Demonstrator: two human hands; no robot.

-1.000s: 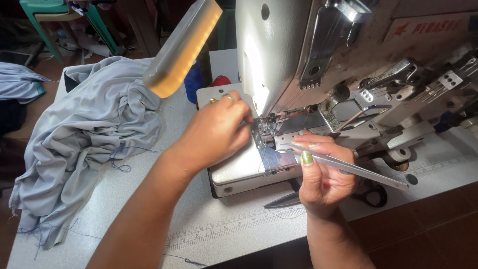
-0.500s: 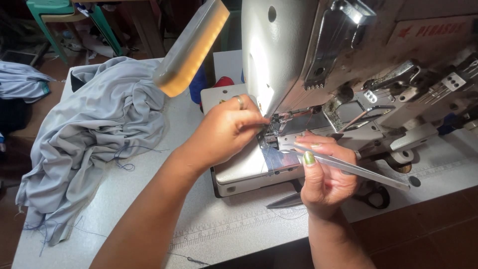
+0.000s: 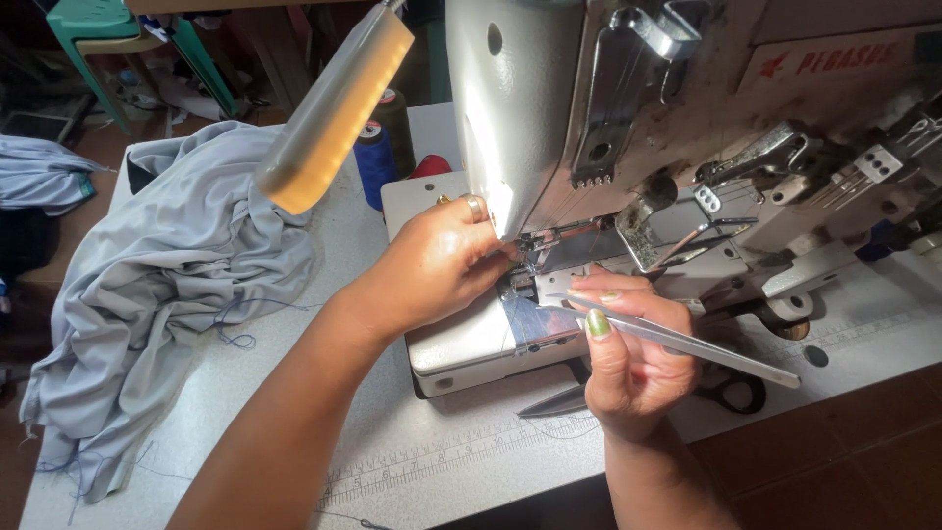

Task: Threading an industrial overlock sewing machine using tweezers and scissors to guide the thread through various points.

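Here the tweezers (image 3: 677, 339) lie between both hands at the needle.

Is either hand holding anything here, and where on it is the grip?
The right hand pinches long metal tweezers near their tips, at the needle area. The left hand has its fingertips at the needle; whether it grips thread there cannot be told.

Your left hand (image 3: 437, 270) reaches forward, fingers pinched together; your right hand (image 3: 628, 358) curls upright, grip closed.
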